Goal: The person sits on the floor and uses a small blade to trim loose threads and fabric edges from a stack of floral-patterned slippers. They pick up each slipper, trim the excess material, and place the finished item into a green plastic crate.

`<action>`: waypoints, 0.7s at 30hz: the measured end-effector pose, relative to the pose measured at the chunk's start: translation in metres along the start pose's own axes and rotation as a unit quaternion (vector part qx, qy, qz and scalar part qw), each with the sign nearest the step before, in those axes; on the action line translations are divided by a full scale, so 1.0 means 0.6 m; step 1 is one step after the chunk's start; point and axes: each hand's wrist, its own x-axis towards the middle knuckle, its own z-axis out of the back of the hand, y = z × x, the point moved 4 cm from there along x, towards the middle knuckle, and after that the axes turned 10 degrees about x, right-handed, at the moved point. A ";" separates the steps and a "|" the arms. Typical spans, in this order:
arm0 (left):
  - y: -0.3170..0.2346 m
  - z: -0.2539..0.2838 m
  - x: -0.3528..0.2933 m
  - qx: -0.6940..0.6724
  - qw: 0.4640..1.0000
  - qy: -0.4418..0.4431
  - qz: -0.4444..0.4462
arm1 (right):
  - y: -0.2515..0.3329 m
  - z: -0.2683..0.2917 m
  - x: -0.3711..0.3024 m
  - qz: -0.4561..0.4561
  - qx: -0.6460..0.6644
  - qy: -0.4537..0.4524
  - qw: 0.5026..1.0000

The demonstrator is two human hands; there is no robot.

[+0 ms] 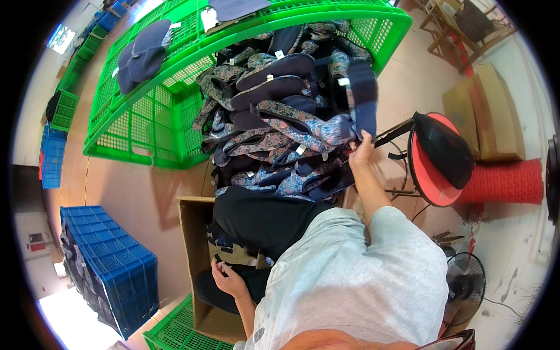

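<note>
A large heap of cloth slippers [274, 125], floral-patterned and navy, many with small white tags, lies in front of my lap. At the heap's right side my right hand [363, 150] is closed on the lower end of a navy slipper [363, 93], which stands up on end. My left hand [229, 279] is low on the left, beside my dark-trousered leg and over an open cardboard box [201, 256]. Its fingers are closed on a small dark object [218, 258], too small to make out. Dark pieces lie in the box.
An upturned green plastic crate [175, 93] rises behind the heap, with navy pieces [143, 55] on top. A blue crate [114, 262] stands left. To the right are a red round stool [434, 169] with a black item, cardboard boxes [484, 114] and a fan [465, 286].
</note>
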 end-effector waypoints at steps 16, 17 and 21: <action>-0.022 0.009 -0.001 0.009 0.999 0.021 0.028 | -0.144 -0.224 -0.135 -0.023 -0.257 0.238 0.936; -0.022 0.010 -0.002 0.015 0.999 0.024 0.030 | -0.138 -0.229 -0.137 -0.038 -0.253 0.245 0.935; -0.018 0.006 0.000 0.024 1.000 0.003 -0.004 | -0.081 -0.256 -0.165 -0.197 -0.134 0.243 0.940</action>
